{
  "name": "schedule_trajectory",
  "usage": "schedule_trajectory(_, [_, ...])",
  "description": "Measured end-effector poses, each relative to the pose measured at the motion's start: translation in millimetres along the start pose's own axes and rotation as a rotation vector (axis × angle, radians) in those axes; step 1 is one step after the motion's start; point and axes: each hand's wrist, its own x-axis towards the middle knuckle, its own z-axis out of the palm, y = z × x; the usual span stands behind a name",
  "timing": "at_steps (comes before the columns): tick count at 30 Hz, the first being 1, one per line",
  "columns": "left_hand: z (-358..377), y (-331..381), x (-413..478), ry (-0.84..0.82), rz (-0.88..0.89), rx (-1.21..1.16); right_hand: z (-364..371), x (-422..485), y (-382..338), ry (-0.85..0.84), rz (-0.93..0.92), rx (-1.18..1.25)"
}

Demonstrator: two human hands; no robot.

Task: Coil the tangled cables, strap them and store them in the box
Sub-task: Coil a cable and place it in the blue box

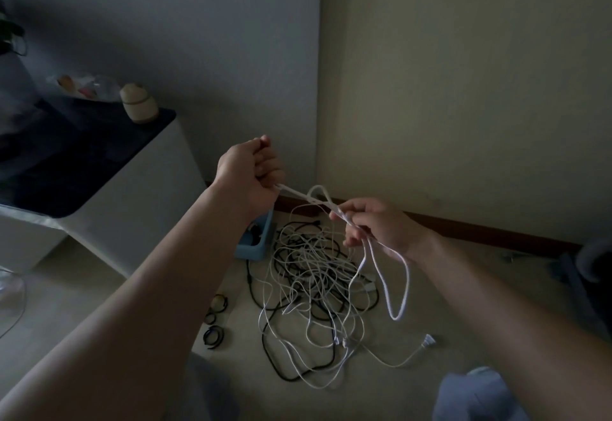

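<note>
The left hand (248, 175) is gripping one end of a white cable (298, 193), its fingers curled into a fist around it and held up above the floor (241, 347). The right hand (377, 225) is pinching the same cable further along, fingers curled round it, so a short stretch is running taut between the two hands. Below the right hand a long loop (397, 291) of that cable is hanging down. A tangle of white and black cables (314, 288) is lying on the floor under the hands. A blue box (256, 245) is sitting at the tangle's far left edge, partly hidden behind the left wrist. Some black rolled straps (212, 338) are lying just left of the tangle. A white plug (429, 341) is resting at its near right. A white cabinet (132, 188) is standing to the left, carrying a small jar (139, 104).
</note>
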Motion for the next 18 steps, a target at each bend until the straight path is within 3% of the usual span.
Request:
schedule_trajectory(5, [-5, 7, 3, 0.034, 0.038, 0.002, -2, -6, -6, -0.101, 0.045, 0.144])
schedule_trajectory(8, [-7, 7, 3, 0.05, 0.04, 0.022, 1, -6, -7, -0.136, -0.022, 0.135])
schedule_trajectory(14, [-13, 1, 6, 0.127, 0.011, 0.12, 8, -4, -3, 0.066, -0.087, 0.218])
schedule_trajectory(18, [-16, -7, 7, 0.193, -0.038, 0.229, 1, 1, 2, 0.335, -0.069, 0.35])
